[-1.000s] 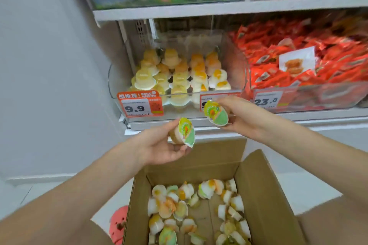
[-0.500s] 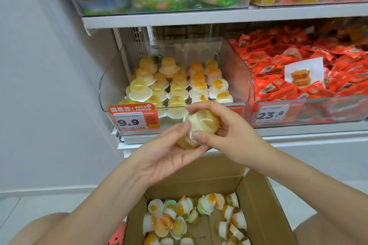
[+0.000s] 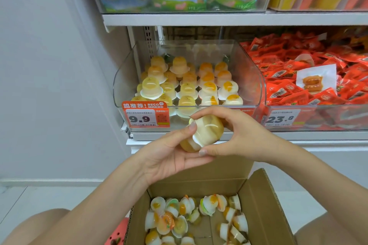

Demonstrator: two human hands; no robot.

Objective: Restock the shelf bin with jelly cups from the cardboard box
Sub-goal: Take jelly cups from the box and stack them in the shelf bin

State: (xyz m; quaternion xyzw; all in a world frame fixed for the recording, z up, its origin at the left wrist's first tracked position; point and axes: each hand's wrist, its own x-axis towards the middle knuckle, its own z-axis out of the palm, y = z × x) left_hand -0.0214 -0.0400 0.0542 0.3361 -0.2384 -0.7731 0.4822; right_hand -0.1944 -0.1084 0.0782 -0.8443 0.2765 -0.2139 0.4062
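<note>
Two yellow jelly cups (image 3: 205,133) are pressed together as a stack between both hands, just in front of the clear shelf bin (image 3: 256,85). My left hand (image 3: 169,153) cups the lower one from below with its thumb on the rim. My right hand (image 3: 237,135) grips the upper cup from the right with fingers over its top. The bin holds several upside-down jelly cups (image 3: 187,85) in rows. Below the hands, the open cardboard box (image 3: 264,209) contains several loose jelly cups (image 3: 179,217).
A bin of red snack packets (image 3: 310,77) stands to the right of the jelly bin. Price tags reading 9.9 (image 3: 145,117) and 23.8 (image 3: 280,119) hang on the bin fronts. The upper shelf (image 3: 219,19) carries packaged goods. A white wall is at the left.
The two hands, each holding a separate cup a second ago, have come together and joined the cups into one stack. The view has tilted up slightly.
</note>
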